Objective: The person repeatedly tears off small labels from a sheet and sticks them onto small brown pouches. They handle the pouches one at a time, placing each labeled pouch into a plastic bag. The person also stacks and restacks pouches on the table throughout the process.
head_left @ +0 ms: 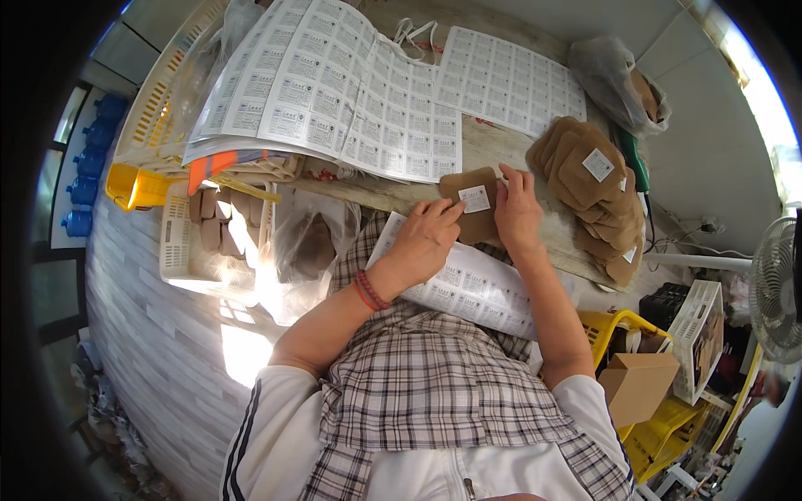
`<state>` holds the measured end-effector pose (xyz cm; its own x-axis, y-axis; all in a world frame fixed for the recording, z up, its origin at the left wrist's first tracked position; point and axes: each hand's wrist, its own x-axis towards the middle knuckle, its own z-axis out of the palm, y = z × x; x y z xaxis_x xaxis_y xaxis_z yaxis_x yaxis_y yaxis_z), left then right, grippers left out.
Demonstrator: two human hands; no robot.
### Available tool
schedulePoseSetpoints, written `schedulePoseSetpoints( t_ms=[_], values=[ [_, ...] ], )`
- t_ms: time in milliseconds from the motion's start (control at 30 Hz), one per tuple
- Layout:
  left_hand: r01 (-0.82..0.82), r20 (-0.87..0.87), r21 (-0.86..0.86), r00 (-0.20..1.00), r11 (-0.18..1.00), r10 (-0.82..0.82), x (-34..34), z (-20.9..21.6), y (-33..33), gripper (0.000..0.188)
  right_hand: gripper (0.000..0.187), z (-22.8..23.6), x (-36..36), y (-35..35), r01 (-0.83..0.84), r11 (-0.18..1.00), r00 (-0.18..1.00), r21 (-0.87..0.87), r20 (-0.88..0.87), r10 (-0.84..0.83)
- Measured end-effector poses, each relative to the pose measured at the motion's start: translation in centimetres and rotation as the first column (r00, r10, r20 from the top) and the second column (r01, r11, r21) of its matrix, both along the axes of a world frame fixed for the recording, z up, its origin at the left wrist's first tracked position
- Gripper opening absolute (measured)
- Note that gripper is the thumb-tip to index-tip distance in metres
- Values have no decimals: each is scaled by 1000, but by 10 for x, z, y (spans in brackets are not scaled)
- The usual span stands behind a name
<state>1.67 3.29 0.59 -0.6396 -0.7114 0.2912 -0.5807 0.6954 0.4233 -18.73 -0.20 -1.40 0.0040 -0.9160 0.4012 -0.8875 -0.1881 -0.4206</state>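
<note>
Left of the pile (576, 167) is the pad (479, 226); bunched left fingers (449, 215) touch its label (474, 199), half-curled right fingers (509, 178) its edge, pinching or not I can't tell. Pad slip could skew the label.

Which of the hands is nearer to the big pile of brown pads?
The right. The right hand is just left of the pile; the left hand is farther left, its fingertips by the label.

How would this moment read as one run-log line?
left hand: fingertips at white label; right hand: at right edge of brown piece; label: on brown piece; brown stack: farther right
</note>
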Motion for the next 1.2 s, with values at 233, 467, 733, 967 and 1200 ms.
schedulePoseSetpoints(
  t_ms=[233, 467, 733, 967, 1200],
  values=[
    [7, 16, 5, 1000, 1000, -7, 3, 0, 4, 8, 20, 9, 0, 6, 36, 994, 992, 102, 117, -48],
    [-2, -129, 24, 992, 1000, 5, 16, 4, 10, 10, 12, 55, -36, 11, 101, 995, 723, 12, 686, -82],
    [-70, -241, 45, 967, 997, 79, 21, -1, 9, 17, 49, 118, -94, -7, 312, 887, 906, -339, -176, -386],
    [-195, -515, -47, 845, 980, 144, 44, 8, 11, 19, 36, 44, 10, 34, -237, 938, 965, 252, -48, 256],
    [-723, 86, 338, 661, 602, 746, 219, -138, 56, 13, 35, 15, 12, 34, -217, 973, 966, 80, -128, 226]
  ],
)
